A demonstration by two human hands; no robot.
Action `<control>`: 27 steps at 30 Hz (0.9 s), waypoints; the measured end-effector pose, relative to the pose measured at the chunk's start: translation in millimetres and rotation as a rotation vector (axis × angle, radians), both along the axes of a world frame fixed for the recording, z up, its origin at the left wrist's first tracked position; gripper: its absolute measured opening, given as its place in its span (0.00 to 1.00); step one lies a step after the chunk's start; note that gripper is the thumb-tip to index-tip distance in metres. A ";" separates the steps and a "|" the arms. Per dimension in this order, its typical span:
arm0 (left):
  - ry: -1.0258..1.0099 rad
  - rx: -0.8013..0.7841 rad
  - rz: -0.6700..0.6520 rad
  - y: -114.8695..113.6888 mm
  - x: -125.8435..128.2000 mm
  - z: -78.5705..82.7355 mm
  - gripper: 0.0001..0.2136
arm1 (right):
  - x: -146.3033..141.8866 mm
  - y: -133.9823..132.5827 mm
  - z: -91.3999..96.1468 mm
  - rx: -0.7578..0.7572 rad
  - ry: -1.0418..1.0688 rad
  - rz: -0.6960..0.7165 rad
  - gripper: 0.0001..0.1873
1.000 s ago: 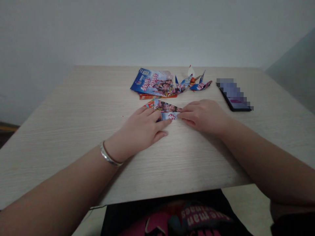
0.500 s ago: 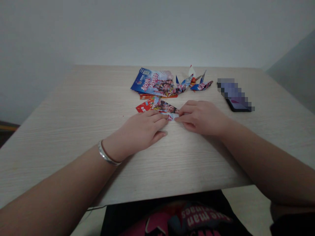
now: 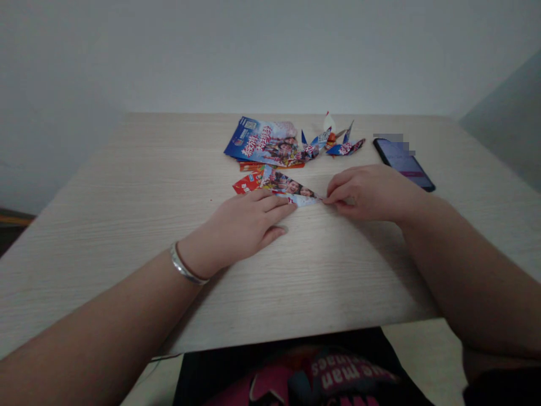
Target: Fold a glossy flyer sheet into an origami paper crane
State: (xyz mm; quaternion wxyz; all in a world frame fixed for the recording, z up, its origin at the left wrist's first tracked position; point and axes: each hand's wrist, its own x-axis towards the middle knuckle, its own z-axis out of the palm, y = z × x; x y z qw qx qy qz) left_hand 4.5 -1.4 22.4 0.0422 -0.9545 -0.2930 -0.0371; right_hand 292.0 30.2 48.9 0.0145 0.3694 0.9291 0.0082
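Note:
A partly folded printed paper (image 3: 291, 185) lies on the table, tapering to a narrow point at its right end. Its left end shows red, and the rest carries a colourful picture with pale strips. My left hand (image 3: 249, 223), with a silver bangle at the wrist, rests flat over the paper's lower left part, fingers stretched out. At the paper's right tip, the thumb and fingertips of my right hand (image 3: 372, 192) are pinched together on it. The left fingers hide part of the lower edge.
Behind the paper lies a stack of blue and orange printed leaflets (image 3: 262, 141). Folded paper cranes (image 3: 346, 148) stand to its right. A dark phone (image 3: 401, 160) lies farther right, beyond my right hand. The pale wooden table (image 3: 127, 169) meets a wall at the back.
My right hand has moved right along the paper to its pointed tip, uncovering more of the printed picture. My left hand has stayed almost still, pressing the paper.

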 end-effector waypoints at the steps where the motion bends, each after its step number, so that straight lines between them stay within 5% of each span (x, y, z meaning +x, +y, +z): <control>1: 0.004 0.005 -0.006 0.4 -0.1 -0.6 0.22 | 1.0 0.3 -0.2 0.002 0.002 0.004 0.14; 13: -0.025 0.005 0.006 1.4 2.8 0.5 0.20 | -1.2 1.6 -6.3 0.024 0.122 -0.176 0.15; 18: -0.082 0.034 0.061 5.1 4.3 -4.5 0.19 | -14.3 0.8 -22.9 0.002 0.240 0.081 0.19; 23: -0.151 0.046 0.149 6.9 7.1 -8.8 0.22 | -28.7 -3.3 -25.7 0.065 0.204 0.085 0.16; 27: -0.055 0.104 0.098 5.0 7.7 -4.9 0.17 | -35.0 -8.2 -20.3 0.091 0.126 0.039 0.16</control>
